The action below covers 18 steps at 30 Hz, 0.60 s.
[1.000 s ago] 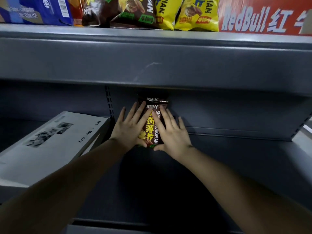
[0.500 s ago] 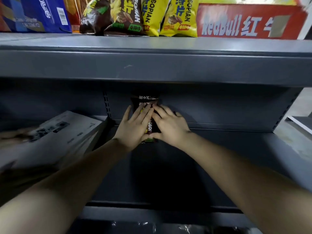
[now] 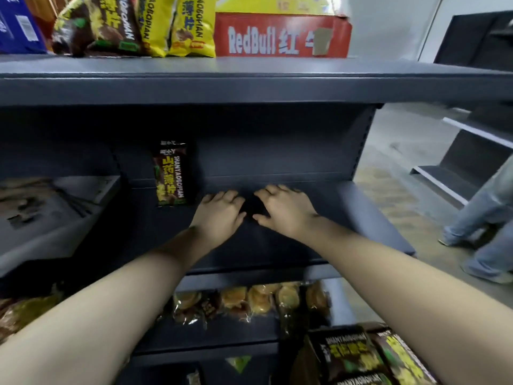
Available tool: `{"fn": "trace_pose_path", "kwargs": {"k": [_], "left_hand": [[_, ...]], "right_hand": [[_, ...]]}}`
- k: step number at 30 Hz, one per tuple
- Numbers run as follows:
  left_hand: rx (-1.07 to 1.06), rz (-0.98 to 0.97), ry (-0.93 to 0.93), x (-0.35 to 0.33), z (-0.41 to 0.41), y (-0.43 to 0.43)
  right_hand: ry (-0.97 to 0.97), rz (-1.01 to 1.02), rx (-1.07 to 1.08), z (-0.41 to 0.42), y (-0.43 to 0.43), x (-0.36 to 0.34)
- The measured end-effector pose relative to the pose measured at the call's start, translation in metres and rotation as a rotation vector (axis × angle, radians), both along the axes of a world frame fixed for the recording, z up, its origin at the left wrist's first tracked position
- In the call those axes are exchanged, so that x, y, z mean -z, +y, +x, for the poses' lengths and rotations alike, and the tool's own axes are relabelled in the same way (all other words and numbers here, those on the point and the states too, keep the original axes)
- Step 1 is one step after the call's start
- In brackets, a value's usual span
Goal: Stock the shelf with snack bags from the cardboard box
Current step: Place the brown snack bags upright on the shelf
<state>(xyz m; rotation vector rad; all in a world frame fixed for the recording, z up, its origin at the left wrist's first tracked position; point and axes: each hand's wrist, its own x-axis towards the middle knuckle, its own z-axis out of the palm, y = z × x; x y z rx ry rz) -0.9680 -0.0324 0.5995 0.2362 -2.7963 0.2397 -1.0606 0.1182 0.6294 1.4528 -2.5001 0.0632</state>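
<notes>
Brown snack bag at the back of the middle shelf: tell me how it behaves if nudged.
Probably tips easily: the brown snack bag stands tall and narrow against the back panel, nothing beside it. Likely light and floppy, being a film packet. Its smooth film may slip in a loose grip.

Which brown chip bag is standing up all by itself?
The brown bag on the middle shelf, upright against the back panel, left of the left hand. The top-shelf brown bag crowds yellow bags; the bottom-right ones bunch together.
</notes>
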Motion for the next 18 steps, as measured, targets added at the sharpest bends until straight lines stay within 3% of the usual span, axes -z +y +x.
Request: {"fn": "trace_pose_path", "kwargs": {"k": [12, 18], "left_hand": [[0.12, 0.139, 0.139, 0.024, -0.015, 0.21], [0.026, 0.184, -0.043, 0.087, 0.0, 0.276]], "right_hand": [[-0.01, 0.048, 0.119, -0.006, 0.196, 0.026], [-0.016, 0.187, 0.083, 0.007, 0.265, 0.066]]}}
